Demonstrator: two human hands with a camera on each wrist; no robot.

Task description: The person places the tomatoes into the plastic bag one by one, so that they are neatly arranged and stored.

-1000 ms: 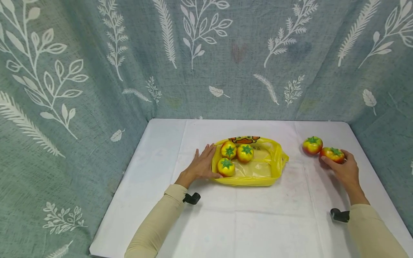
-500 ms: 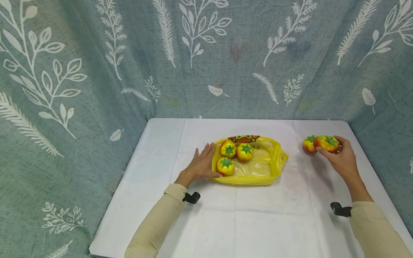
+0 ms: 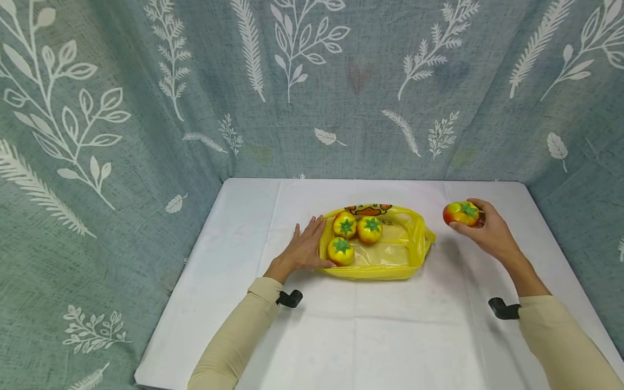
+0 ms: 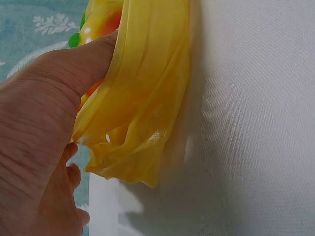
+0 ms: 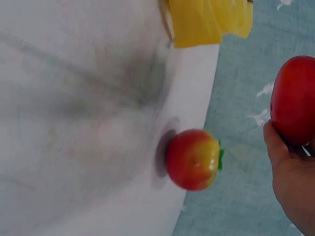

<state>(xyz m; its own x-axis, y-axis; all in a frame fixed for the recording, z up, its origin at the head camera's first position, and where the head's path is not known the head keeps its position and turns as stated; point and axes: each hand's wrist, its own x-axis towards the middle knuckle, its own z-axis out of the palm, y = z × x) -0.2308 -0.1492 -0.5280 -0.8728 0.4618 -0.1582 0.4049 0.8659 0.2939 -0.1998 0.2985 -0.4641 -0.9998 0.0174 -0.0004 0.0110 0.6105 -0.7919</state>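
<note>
My right hand (image 3: pixel 492 230) grips a red-and-yellow tomato (image 3: pixel 461 214) with a green star-shaped leaf top, held above the table at the right; its red underside shows in the right wrist view. Another tomato (image 5: pixel 193 160) sits on the table below it, hidden in the head view. My left hand (image 3: pixel 303 250) holds the left end of a yellow plastic bag (image 3: pixel 370 274). Its thumb (image 4: pixel 96 61) is tucked inside the rim while the other fingers stay outside. The bag lies with its mouth spread upward, and three tomatoes (image 3: pixel 369 230) are grouped in its left half.
A white cloth covers the table (image 3: pixel 390 336). Grey-green curtains (image 3: pixel 361 108) with white leaf prints hang behind it and at both sides. Black camera mounts (image 3: pixel 290 299) are strapped to both wrists.
My right hand has lifted the tomato from the table and carried it leftward, over the other loose tomato, which it now covers in the head view. The left hand and bag stay put.
</note>
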